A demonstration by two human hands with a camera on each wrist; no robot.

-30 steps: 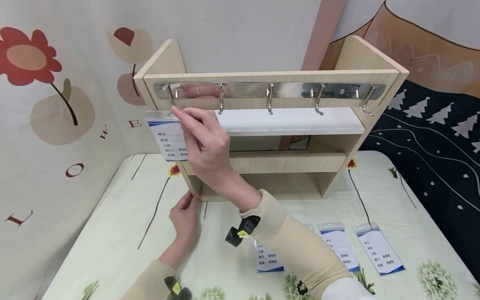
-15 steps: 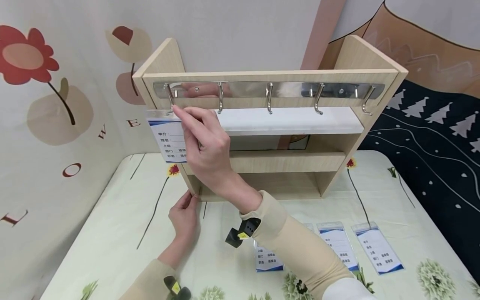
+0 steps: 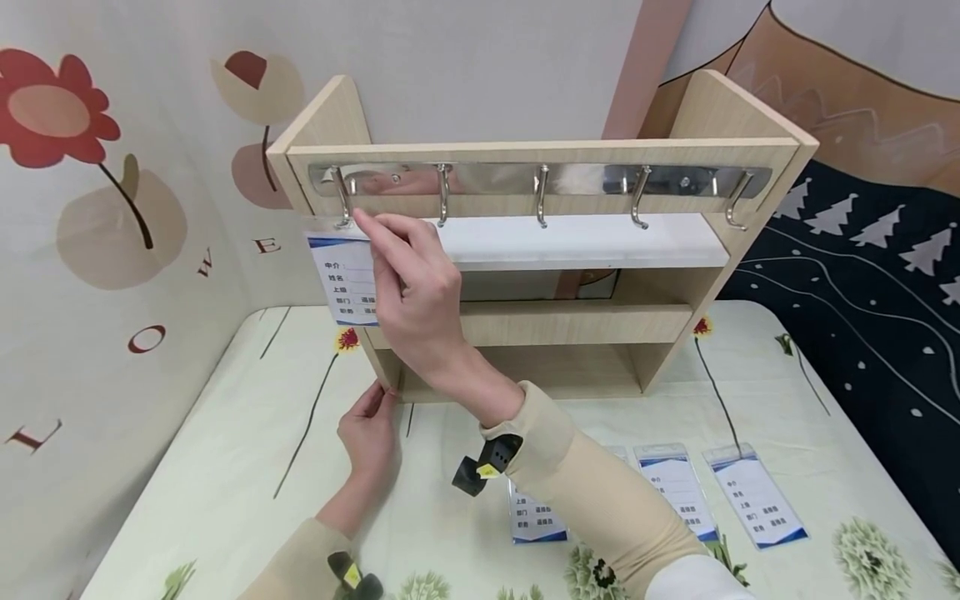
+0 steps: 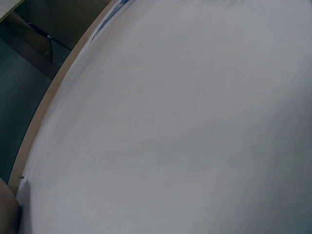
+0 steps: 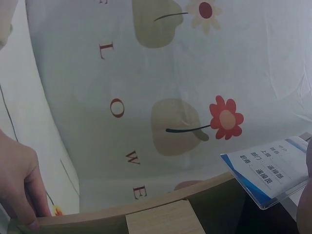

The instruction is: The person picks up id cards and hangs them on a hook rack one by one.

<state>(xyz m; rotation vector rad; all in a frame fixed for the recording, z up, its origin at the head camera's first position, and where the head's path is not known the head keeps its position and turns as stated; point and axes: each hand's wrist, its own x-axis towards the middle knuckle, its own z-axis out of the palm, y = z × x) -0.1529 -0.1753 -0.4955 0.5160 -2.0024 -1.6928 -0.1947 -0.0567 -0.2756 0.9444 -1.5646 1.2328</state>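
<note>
Hanging a badge holder on a hook rail, head view. The right hand point(image 3: 416, 292) pinches one clear badge holder point(image 3: 347, 279) by its upper right part, thumb and index finger pressed together. The holder's transparent top strip lies at the lower end of the leftmost hook point(image 3: 342, 193); whether the slot is already over the hook's tip cannot be told. The left hand point(image 3: 370, 437) grips the lower front corner of the wooden shelf unit point(image 3: 570, 325).

Good practice, as judged here: keep the pinch near the top strip, clear of the slot; line the slot up with the upturned tip, slide it on, and let the strip settle into the bend before letting go. The left hand's grip should keep the unit from shifting under the push.

Counts: two hands; one shelf unit; one metal rail point(image 3: 495, 179) with five hooks; one badge holder held; three badge holders point(image 3: 761, 500) plainly seen on the cloth-covered worktop point(image 3: 232, 500), plus a clear edge point(image 3: 619, 452) beside the forearm, probably a fourth.
</note>
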